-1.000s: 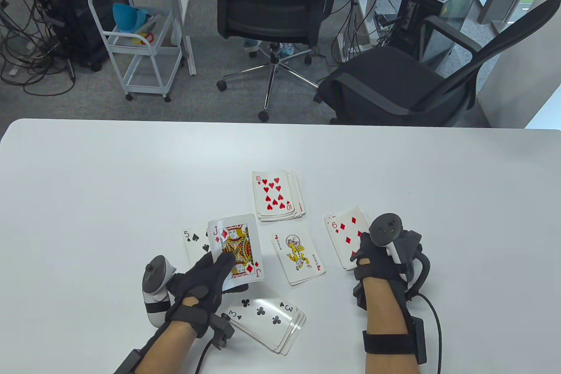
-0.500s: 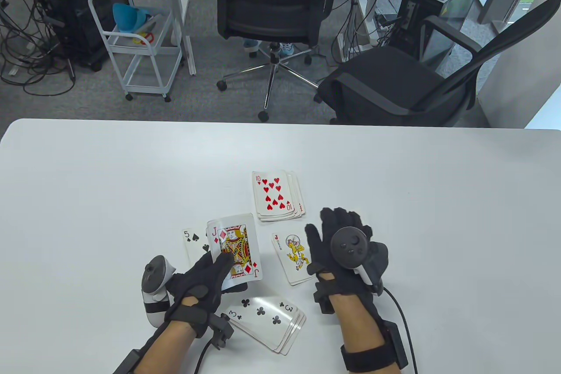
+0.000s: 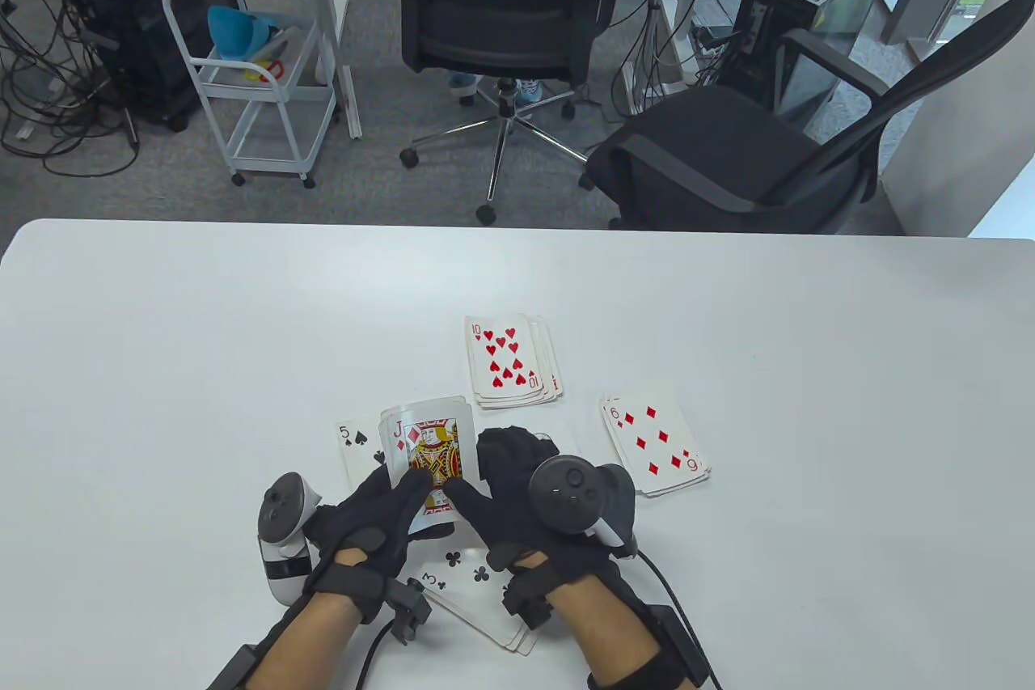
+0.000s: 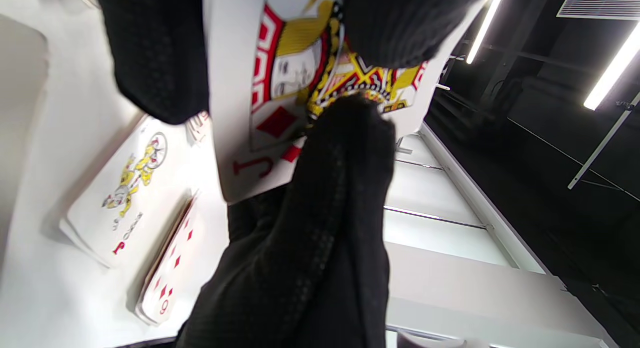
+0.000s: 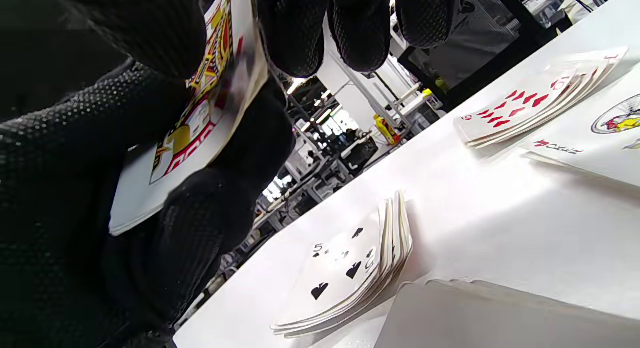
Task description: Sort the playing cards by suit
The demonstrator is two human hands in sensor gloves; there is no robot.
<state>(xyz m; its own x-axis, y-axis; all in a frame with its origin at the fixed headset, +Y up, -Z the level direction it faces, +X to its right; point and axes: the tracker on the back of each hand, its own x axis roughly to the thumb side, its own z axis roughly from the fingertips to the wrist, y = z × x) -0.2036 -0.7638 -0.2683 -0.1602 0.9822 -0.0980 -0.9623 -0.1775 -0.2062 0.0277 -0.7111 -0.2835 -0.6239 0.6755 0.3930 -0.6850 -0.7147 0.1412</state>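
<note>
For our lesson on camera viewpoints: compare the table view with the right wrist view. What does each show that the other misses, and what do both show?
Only the table view shows the clubs pile, the diamonds pile and both gloved hands whole, left hand and right hand. Only the right wrist view shows the spades pile side-on as a fanned stack, and the joker's printed edge. Both show the jack of diamonds held up between the hands, the hearts pile and the white table.

Grey carpet floor point(image 3: 364, 172) beyond the white bench point(image 3: 162, 318); two black office chairs point(image 3: 501, 19) upper centre, white trolley point(image 3: 259, 75) upper left.
</note>
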